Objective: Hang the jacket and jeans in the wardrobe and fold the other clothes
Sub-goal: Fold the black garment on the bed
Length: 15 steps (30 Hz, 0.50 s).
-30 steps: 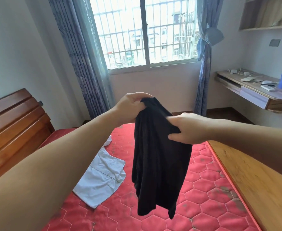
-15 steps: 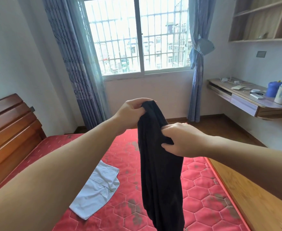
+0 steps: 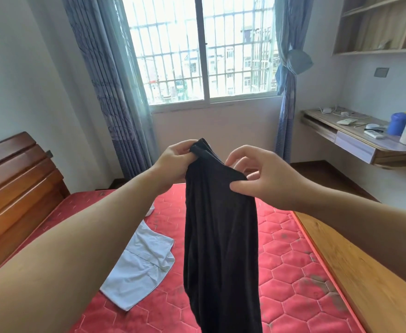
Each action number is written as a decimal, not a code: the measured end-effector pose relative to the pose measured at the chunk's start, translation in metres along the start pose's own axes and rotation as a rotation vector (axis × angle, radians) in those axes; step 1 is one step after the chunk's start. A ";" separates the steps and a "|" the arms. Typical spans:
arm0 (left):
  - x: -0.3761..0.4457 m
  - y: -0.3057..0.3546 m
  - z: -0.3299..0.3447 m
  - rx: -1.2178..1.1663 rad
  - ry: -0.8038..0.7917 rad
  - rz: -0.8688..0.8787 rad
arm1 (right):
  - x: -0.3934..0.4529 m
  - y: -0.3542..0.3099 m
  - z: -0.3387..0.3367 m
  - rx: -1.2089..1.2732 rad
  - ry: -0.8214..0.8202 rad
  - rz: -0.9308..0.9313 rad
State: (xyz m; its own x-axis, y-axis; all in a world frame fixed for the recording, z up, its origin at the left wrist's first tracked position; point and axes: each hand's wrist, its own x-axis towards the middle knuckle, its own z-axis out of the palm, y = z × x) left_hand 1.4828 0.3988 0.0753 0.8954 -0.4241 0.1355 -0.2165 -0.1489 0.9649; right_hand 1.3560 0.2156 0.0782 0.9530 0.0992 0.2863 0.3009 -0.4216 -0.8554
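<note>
Head view, looking down past two bare forearms: the left hand [image 3: 173, 162] has its fingers curled round the bunched top edge of a black, thin, soft-looking garment [image 3: 221, 236], and the right hand [image 3: 266, 179] pinches the same edge a little lower and to the right, thumb against the cloth, the other fingers bent above it. Between the two grips the edge runs as a short slanting line; below it the dark cloth hangs in loose vertical folds, held up in the air over the bed. Under it lies the red quilted mattress [image 3: 288, 258] with its hexagon stitching and some dark smudges. A white crumpled garment [image 3: 141, 263] lies flat on the mattress to the left of the hanging cloth, partly behind the left forearm. A reddish-brown wooden headboard [image 3: 14, 186] stands at the left, a light wooden bed rail [image 3: 355, 267] at the right. Beyond are a barred window [image 3: 202, 49] with blue-grey curtains [image 3: 110, 92] and a wall-mounted wooden desk [image 3: 365, 138] bearing small things.
</note>
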 end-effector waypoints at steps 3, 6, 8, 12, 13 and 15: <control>0.000 0.002 -0.002 -0.003 -0.013 -0.001 | 0.000 0.005 -0.005 -0.064 -0.179 0.161; -0.004 0.001 0.001 0.013 -0.058 -0.001 | 0.001 0.009 -0.006 -0.253 -0.162 0.023; -0.005 0.000 0.002 0.008 -0.070 -0.002 | 0.000 0.010 -0.006 -0.447 -0.072 -0.137; -0.005 0.002 0.000 0.020 -0.068 0.007 | 0.002 0.014 -0.017 -0.779 0.064 -0.170; -0.006 0.001 0.000 0.041 -0.073 0.013 | 0.004 0.017 -0.021 -0.792 0.067 -0.158; -0.007 0.001 0.000 0.068 -0.088 0.013 | 0.007 0.020 -0.032 -0.689 0.070 -0.107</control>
State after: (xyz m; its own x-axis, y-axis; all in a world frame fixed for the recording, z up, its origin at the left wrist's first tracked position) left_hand 1.4765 0.4014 0.0752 0.8555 -0.5025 0.1251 -0.2570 -0.2021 0.9451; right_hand 1.3681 0.1793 0.0765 0.9079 0.1230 0.4008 0.2793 -0.8905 -0.3592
